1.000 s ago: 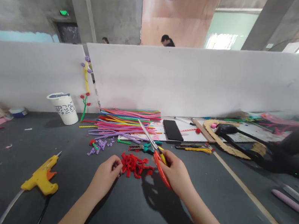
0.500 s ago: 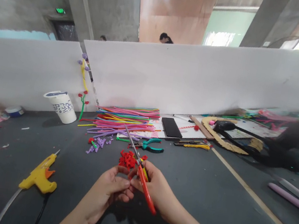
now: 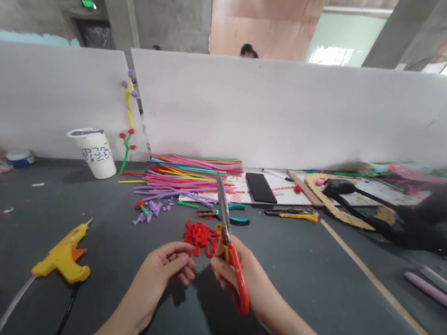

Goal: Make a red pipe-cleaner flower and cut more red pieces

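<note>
My right hand (image 3: 243, 271) is wrapped round a pair of scissors with red handles (image 3: 239, 284). The closed-looking blades point up and away, over the pliers. To its left, my left hand (image 3: 168, 267) has thumb and forefinger pinched together; a speck of red shows at the tips, too small to make out. Just beyond both hands lies a heap of short red pipe cleaner pieces (image 3: 200, 236). Short purple pieces (image 3: 152, 214) are scattered farther left, beside a small red-and-green stem (image 3: 142, 208). Teal-handled pliers (image 3: 236, 220) rest behind the red heap.
Bundled coloured pipe cleaners (image 3: 188, 176) lie at the back, beside a black phone (image 3: 260, 188) and a yellow utility knife (image 3: 296, 216). A yellow glue gun (image 3: 65, 255) with its cord is at left, a white cup (image 3: 95, 154) behind it. A white partition (image 3: 300, 117) bounds the table.
My hands have moved apart: the left slightly left, the right to the right with the scissors. The blades have swung more upright. The view has shifted slightly.
</note>
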`<action>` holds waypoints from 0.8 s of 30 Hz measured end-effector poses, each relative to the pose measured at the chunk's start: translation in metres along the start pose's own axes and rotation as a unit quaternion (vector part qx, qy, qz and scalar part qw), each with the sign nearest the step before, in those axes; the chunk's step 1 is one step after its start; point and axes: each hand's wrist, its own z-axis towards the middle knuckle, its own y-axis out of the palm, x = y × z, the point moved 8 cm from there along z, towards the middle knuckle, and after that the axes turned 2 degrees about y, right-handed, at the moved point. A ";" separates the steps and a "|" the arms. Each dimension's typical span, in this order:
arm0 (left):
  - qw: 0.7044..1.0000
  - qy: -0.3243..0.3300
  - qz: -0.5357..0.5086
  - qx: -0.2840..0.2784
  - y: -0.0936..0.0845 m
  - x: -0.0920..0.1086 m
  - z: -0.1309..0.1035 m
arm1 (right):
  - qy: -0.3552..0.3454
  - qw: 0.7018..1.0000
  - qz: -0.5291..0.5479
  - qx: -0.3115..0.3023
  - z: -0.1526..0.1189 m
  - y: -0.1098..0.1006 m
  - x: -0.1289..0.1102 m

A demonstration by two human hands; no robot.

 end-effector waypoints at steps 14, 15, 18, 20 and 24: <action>0.999 0.007 -0.015 0.036 -0.013 -0.001 0.009 | 0.031 0.993 -0.118 -0.005 0.004 -0.006 0.000; 0.999 0.005 -0.013 0.035 -0.013 -0.002 0.009 | 0.047 0.992 -0.116 0.000 0.006 -0.009 0.005; 0.999 -0.010 -0.017 0.035 -0.014 -0.006 0.013 | 0.101 0.989 -0.108 0.007 0.011 -0.016 0.021; 0.999 -0.029 -0.027 0.030 -0.014 -0.009 0.016 | 0.114 0.988 -0.104 0.008 0.015 -0.017 0.026; 0.996 -0.068 -0.061 -0.004 -0.008 -0.010 0.022 | 0.120 0.988 -0.102 -0.002 0.027 -0.015 0.028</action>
